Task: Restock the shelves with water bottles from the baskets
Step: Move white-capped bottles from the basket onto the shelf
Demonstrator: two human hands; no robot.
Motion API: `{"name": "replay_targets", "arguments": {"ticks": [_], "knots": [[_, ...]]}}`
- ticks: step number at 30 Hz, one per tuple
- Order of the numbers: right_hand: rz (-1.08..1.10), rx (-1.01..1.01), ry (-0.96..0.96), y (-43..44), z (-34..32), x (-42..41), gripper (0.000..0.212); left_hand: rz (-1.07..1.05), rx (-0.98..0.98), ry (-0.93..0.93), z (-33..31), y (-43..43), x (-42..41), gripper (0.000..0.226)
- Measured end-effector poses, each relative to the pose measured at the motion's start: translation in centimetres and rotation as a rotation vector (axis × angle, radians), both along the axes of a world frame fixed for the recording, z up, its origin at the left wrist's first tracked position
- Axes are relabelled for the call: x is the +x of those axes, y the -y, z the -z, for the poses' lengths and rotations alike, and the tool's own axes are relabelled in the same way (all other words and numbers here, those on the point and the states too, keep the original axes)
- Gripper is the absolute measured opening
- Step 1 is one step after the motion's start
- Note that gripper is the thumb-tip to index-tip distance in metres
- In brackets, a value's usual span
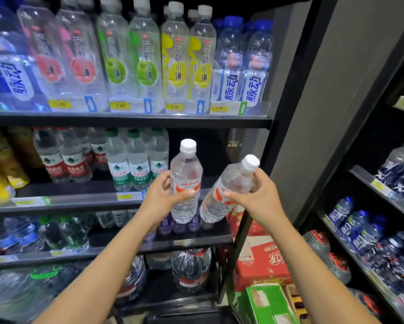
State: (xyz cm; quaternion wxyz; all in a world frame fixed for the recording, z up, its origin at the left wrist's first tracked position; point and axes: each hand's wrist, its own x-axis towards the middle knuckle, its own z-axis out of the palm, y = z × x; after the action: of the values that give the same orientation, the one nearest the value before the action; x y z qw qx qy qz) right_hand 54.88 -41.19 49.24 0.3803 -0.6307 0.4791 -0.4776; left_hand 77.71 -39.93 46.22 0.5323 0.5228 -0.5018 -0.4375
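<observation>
My left hand [161, 195] grips a clear water bottle [185, 174] with a white cap and a red-and-white label, held upright in front of the second shelf [79, 199]. In my right hand [257, 197] is a second identical bottle [229, 185], tilted with its cap up and to the right. Both bottles hover before a dark gap at the right end of that shelf, beside several green-label bottles [135, 164] and red-label bottles [63, 162]. No basket is in view.
The top shelf [130, 119] carries rows of flavoured-water and blue-label bottles. Lower shelves hold small bottles and large jugs [190, 270]. Red cartons [262, 263] and a green box [266, 305] stand on the floor at the right. Another rack of blue bottles [364, 228] lines the right side.
</observation>
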Motion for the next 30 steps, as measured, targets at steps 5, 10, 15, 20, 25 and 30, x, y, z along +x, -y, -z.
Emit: {"name": "replay_targets", "arguments": {"ticks": [5,10,15,20,25,30], "knots": [[0.036,-0.082,0.023,5.1,-0.1,2.2,0.058,0.008,-0.088,0.026,0.0,5.7,1.7,0.052],[0.075,-0.139,-0.036,9.3,1.5,3.4,0.062,0.009,-0.118,0.060,1.2,9.9,2.5,0.054],[0.059,-0.123,-0.078,13.3,2.8,3.8,0.069,-0.013,-0.142,0.061,2.1,13.2,1.5,0.052],[-0.010,-0.053,-0.155,17.2,5.2,3.5,0.065,0.006,-0.131,0.140,4.7,15.5,0.4,0.049],[-0.094,0.032,-0.208,20.3,5.8,3.2,0.052,-0.028,-0.039,0.046,7.6,17.1,0.9,0.031],[-0.150,0.044,-0.210,20.7,6.0,4.0,0.051,0.011,-0.024,0.157,8.0,17.6,1.5,0.039]]}}
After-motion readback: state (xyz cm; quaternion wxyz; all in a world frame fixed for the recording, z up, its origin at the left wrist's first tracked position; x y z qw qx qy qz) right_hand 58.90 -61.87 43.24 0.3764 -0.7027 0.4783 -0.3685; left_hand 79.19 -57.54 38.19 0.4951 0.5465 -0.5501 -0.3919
